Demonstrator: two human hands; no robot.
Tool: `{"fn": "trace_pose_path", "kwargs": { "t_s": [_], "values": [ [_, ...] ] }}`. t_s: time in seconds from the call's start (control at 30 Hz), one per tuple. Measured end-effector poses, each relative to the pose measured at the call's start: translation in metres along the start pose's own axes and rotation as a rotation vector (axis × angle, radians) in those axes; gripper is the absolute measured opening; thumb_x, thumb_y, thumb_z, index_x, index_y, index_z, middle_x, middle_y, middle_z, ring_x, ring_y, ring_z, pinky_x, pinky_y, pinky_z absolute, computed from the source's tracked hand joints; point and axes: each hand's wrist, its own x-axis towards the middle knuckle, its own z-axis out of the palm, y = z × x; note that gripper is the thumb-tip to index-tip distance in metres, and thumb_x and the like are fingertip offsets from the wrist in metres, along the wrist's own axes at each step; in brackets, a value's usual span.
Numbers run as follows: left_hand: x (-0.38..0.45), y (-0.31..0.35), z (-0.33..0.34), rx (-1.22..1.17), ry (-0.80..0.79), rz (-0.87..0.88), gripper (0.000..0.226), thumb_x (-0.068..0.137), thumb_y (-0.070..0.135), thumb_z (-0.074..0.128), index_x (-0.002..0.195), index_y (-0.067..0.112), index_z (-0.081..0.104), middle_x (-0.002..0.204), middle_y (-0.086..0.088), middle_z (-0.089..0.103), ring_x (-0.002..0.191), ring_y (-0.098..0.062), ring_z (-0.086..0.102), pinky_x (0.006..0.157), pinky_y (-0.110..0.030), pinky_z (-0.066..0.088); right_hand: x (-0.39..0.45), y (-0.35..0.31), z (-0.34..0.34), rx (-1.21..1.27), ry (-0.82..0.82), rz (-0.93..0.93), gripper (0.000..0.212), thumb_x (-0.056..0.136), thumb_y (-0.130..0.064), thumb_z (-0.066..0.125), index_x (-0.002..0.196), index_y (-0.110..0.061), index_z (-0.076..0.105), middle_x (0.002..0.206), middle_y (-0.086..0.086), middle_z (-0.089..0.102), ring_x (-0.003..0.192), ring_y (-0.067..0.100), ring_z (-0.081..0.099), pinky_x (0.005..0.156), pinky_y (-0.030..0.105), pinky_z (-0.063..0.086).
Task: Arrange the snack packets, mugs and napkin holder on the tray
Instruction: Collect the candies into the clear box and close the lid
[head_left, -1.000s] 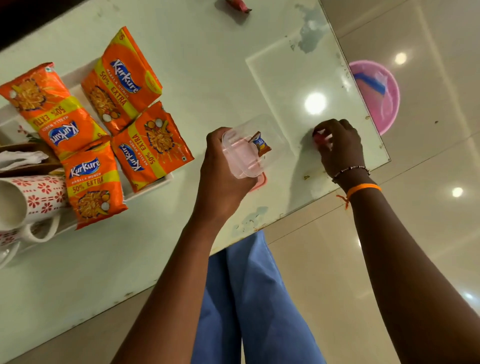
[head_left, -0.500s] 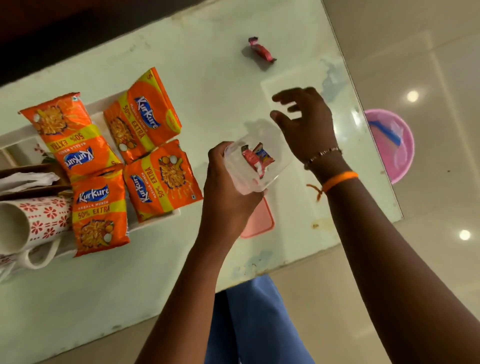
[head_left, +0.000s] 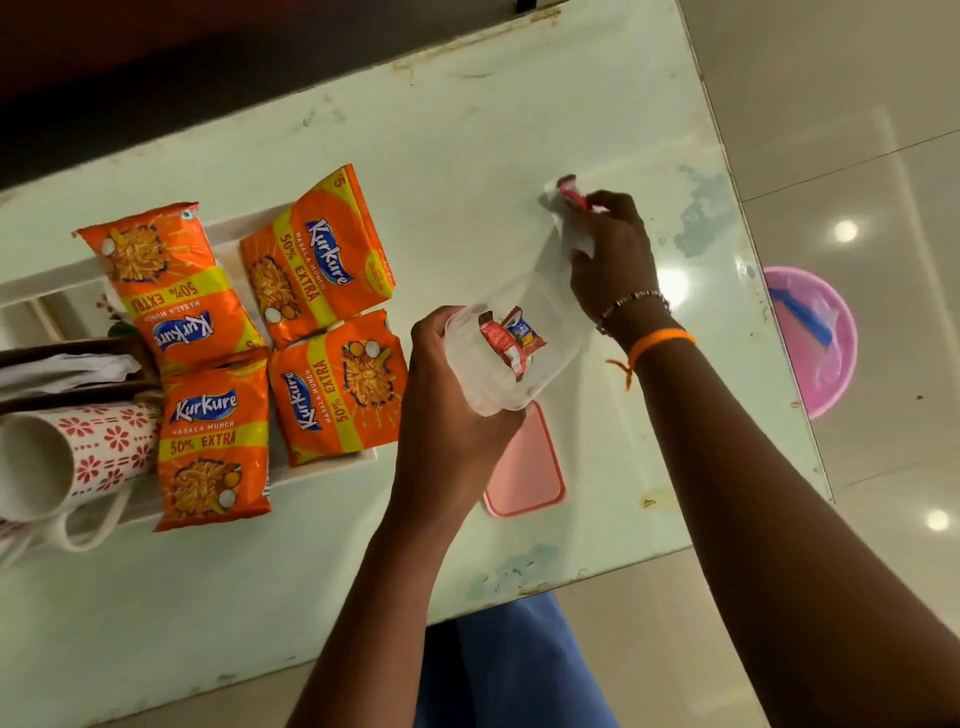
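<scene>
Several orange snack packets (head_left: 311, 270) lie on the white tray (head_left: 244, 228) at the left. A red-patterned mug (head_left: 78, 457) lies on its side at the tray's near left end. Behind the mug stands a brown napkin holder (head_left: 62, 374) with white napkins. My left hand (head_left: 447, 410) grips a clear plastic box (head_left: 519, 343), tilted, with two small wrapped sweets inside. My right hand (head_left: 613, 249) reaches over the table's far right and pinches a small red sweet wrapper (head_left: 571, 192) at its fingertips.
A pink lid (head_left: 530, 467) lies flat on the pale green glass table (head_left: 467, 130), under the clear box. The table's right edge runs close by my right arm. A pink basin (head_left: 821, 338) sits on the tiled floor beyond that edge.
My right hand dropped a red sweet into the clear box, then reached to the far right and closed on another red sweet. The left hand kept hold of the box.
</scene>
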Motion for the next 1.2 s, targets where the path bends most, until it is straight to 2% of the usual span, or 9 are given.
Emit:
{"fn": "trace_pose_path", "kwargs": {
  "t_s": [0.23, 0.4, 0.5, 0.57, 0.7, 0.8, 0.9, 0.97, 1.2],
  "values": [
    [-0.001, -0.007, -0.006, -0.008, -0.025, 0.021, 0.079, 0.056, 0.006, 0.085, 0.121, 0.018, 0.042, 0.116, 0.007, 0.051, 0.107, -0.007, 0.056, 0.078, -0.008, 0.049, -0.068, 0.01, -0.019, 0.194, 0.086, 0.259, 0.044, 0.082, 0.001, 0.056, 0.125, -0.008, 0.056, 0.132, 0.014, 0.053, 0.115, 0.026, 0.055, 0.086, 0.012, 0.033],
    [-0.011, -0.009, -0.007, 0.025, -0.037, 0.063, 0.079, 0.058, 0.011, 0.085, 0.123, 0.013, 0.04, 0.117, 0.009, 0.048, 0.105, -0.001, 0.052, 0.082, -0.004, 0.045, -0.134, -0.038, -0.043, 0.443, -0.036, 0.089, 0.033, 0.081, -0.005, 0.064, 0.113, -0.009, 0.063, 0.123, 0.007, 0.061, 0.105, 0.019, 0.061, 0.097, 0.024, 0.045],
    [-0.017, -0.01, -0.012, 0.036, -0.069, 0.099, 0.08, 0.06, 0.011, 0.084, 0.125, 0.011, 0.039, 0.12, 0.006, 0.046, 0.11, -0.002, 0.049, 0.084, -0.001, 0.042, -0.161, -0.052, -0.044, 0.474, -0.17, 0.032, 0.026, 0.085, -0.009, 0.06, 0.108, -0.021, 0.066, 0.115, -0.009, 0.063, 0.104, 0.003, 0.058, 0.093, 0.008, 0.04],
    [-0.02, -0.01, -0.018, 0.009, -0.088, 0.089, 0.079, 0.061, 0.013, 0.084, 0.125, 0.013, 0.039, 0.121, 0.004, 0.049, 0.109, -0.006, 0.054, 0.08, -0.004, 0.046, -0.167, -0.048, -0.04, 0.491, -0.025, 0.1, 0.026, 0.085, -0.003, 0.054, 0.099, -0.021, 0.066, 0.108, -0.008, 0.065, 0.091, 0.001, 0.06, 0.084, 0.005, 0.042],
    [-0.028, -0.012, -0.036, -0.02, -0.055, 0.081, 0.08, 0.06, 0.012, 0.085, 0.125, 0.01, 0.04, 0.121, 0.002, 0.05, 0.107, -0.005, 0.055, 0.081, -0.007, 0.048, -0.17, -0.032, -0.007, 0.43, 0.184, 0.316, 0.023, 0.083, 0.0, 0.052, 0.1, -0.013, 0.062, 0.109, 0.008, 0.065, 0.091, 0.02, 0.061, 0.08, 0.023, 0.046],
    [-0.032, -0.018, -0.054, -0.071, -0.049, 0.051, 0.08, 0.06, 0.011, 0.085, 0.125, 0.021, 0.039, 0.122, 0.007, 0.049, 0.115, -0.006, 0.053, 0.088, -0.016, 0.05, -0.17, -0.03, 0.038, 0.176, -0.005, 0.309, 0.046, 0.08, -0.014, 0.063, 0.123, -0.013, 0.05, 0.128, 0.016, 0.049, 0.114, 0.036, 0.046, 0.096, 0.038, 0.037],
    [-0.038, -0.026, -0.071, -0.109, -0.072, 0.002, 0.082, 0.062, 0.012, 0.083, 0.127, 0.027, 0.036, 0.13, 0.005, 0.048, 0.123, -0.011, 0.05, 0.093, -0.026, 0.051, -0.173, -0.037, 0.073, -0.129, -0.122, 0.26, 0.077, 0.07, -0.045, 0.071, 0.133, -0.021, 0.035, 0.141, 0.014, 0.032, 0.119, 0.038, 0.035, 0.091, 0.047, 0.04],
    [-0.042, -0.03, -0.08, -0.142, -0.067, -0.046, 0.085, 0.062, 0.012, 0.083, 0.132, 0.022, 0.036, 0.134, 0.003, 0.049, 0.124, -0.011, 0.05, 0.093, -0.024, 0.051, -0.175, -0.038, 0.081, -0.26, -0.088, 0.209, 0.079, 0.064, -0.051, 0.072, 0.129, -0.023, 0.036, 0.139, 0.013, 0.035, 0.114, 0.038, 0.038, 0.085, 0.047, 0.044],
    [-0.054, -0.038, -0.108, -0.348, -0.103, -0.155, 0.086, 0.06, 0.006, 0.08, 0.13, 0.023, 0.033, 0.133, -0.001, 0.051, 0.112, -0.002, 0.058, 0.086, -0.022, 0.053, -0.168, -0.018, 0.041, 0.353, 0.038, 0.384, 0.069, 0.062, -0.036, 0.079, 0.122, -0.019, 0.05, 0.121, 0.016, 0.04, 0.104, 0.028, 0.05, 0.1, 0.039, 0.045]
  ]
}}
